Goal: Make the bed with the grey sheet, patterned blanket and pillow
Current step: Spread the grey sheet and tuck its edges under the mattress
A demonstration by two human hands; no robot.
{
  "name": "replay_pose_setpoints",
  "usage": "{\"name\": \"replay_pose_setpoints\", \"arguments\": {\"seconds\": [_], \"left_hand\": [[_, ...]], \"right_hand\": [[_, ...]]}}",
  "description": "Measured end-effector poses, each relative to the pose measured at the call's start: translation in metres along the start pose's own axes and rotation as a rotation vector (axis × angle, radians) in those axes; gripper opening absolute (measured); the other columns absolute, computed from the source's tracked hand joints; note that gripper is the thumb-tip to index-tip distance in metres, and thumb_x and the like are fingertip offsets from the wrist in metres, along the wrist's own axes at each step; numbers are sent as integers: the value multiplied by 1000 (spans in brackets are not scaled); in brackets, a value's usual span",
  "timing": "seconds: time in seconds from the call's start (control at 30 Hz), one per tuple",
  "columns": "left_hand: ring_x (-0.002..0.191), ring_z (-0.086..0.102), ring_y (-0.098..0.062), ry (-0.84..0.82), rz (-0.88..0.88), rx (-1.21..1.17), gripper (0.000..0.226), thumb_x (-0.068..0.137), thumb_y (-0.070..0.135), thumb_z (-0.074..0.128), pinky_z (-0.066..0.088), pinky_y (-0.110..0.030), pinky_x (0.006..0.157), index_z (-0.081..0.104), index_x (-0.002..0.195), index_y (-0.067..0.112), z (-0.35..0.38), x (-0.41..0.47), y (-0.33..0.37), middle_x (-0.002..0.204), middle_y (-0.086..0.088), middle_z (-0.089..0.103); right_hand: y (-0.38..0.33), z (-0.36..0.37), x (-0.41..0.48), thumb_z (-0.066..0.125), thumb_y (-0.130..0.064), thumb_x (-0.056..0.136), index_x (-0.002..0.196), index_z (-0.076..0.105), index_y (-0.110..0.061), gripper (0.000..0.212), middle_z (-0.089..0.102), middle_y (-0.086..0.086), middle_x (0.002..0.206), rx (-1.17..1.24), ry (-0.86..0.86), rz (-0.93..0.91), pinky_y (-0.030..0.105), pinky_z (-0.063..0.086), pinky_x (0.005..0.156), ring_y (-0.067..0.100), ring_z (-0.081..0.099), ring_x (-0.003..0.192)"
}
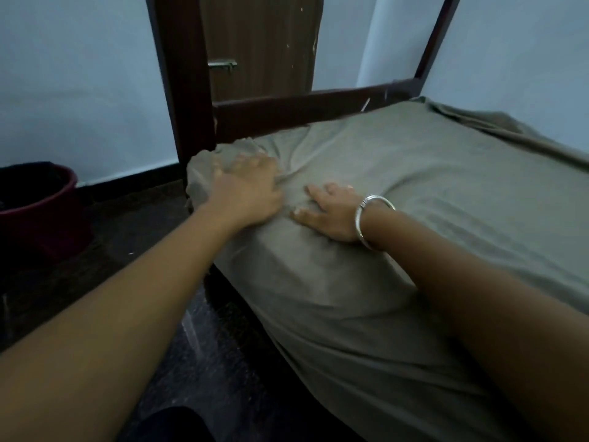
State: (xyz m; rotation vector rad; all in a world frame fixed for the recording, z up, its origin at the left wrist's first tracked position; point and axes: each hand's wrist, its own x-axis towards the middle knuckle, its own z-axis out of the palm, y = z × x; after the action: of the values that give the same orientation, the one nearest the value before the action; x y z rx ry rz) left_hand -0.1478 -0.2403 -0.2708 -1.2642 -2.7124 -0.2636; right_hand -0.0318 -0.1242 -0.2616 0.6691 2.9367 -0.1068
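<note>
The grey sheet (pixel 430 193) covers the mattress and hangs over its near side. At the mattress's near-left corner the cloth is creased. My left hand (pixel 248 189) lies flat on that corner, fingers spread and blurred, pressing the sheet. My right hand (pixel 331 212), with a silver bangle on the wrist, rests flat on the sheet just to the right of it, fingers apart. Neither hand grips the cloth. Along the far right edge the sheet is bunched into folds (pixel 497 126). No patterned blanket or pillow is in view.
A dark wooden bed frame (pixel 306 106) with upright posts runs behind the mattress. A brown door (pixel 261 43) stands beyond it. A dark red bucket (pixel 41 202) sits on the dark floor at the left, by the pale blue wall.
</note>
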Motion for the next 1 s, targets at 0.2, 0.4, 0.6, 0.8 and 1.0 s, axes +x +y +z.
{"name": "replay_pose_setpoints", "arguments": {"seconds": [0.2,0.4,0.6,0.8,1.0], "left_hand": [[145,5,-30,-172,-35,14,77,86,72,23,4,-59,112,16,149,28,9,22,7,158,-2,9],[142,14,-33,-174,-216,48,94,67,88,9,16,-53,113,12,147,39,12,38,-44,158,-6,10],[135,25,-35,-52,-197,-26,63,91,63,23,27,-52,105,21,145,32,17,36,-57,154,-5,23],[141,15,-37,12,-147,150,59,96,53,22,6,-58,112,24,146,23,10,38,-42,155,-11,18],[142,17,-30,-9,25,118,50,99,42,25,7,-59,112,26,145,24,11,39,-36,154,-6,23]], "right_hand": [[5,4,5,23,-68,88,149,12,-31,72,17,5,156,-83,-1,-6,52,12,112,31,18,142],[-37,6,43,23,-75,83,149,2,-34,80,0,1,159,-39,23,-10,62,1,111,31,3,145],[-61,12,64,34,-77,76,147,7,-41,84,-2,-5,158,74,86,-11,64,0,109,36,-3,144],[-52,12,66,44,-75,75,148,8,-37,90,3,-3,159,126,138,-41,62,3,111,34,-1,144],[-46,13,71,64,-63,69,147,18,-33,96,16,-3,156,311,192,-73,59,6,112,29,6,144]]}}
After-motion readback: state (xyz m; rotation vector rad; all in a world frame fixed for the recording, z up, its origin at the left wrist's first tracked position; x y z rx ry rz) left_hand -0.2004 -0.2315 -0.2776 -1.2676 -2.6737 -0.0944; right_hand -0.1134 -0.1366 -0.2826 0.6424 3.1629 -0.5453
